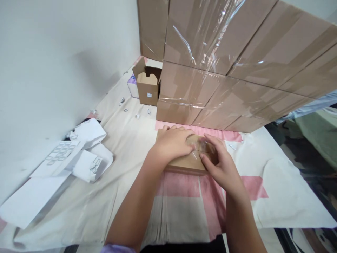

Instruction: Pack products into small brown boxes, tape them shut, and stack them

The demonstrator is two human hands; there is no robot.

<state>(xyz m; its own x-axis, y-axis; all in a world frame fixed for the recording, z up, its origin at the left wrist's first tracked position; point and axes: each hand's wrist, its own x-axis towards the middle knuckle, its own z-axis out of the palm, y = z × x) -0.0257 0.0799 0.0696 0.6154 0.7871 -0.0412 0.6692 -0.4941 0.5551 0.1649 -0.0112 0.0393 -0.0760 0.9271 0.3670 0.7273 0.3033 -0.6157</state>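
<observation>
A small brown cardboard box (184,162) lies flat on the cloth-covered table in front of me. My left hand (175,142) rests across its left part, fingers over the far edge and thumb on the top. Around the right end of the box curves my right hand (219,160), its thumb and forefinger apart on the top face. Shiny clear tape (196,150) shows on the box between the two hands. My right palm hides the box's right end.
Large cartons (210,88) wrapped in clear film form a stack behind the box. An opened brown carton (147,92) stands at the back left beside a white and purple box (133,86). Unfolded white cartons (89,160) lie along the wall, with small scraps (137,116) on the cloth.
</observation>
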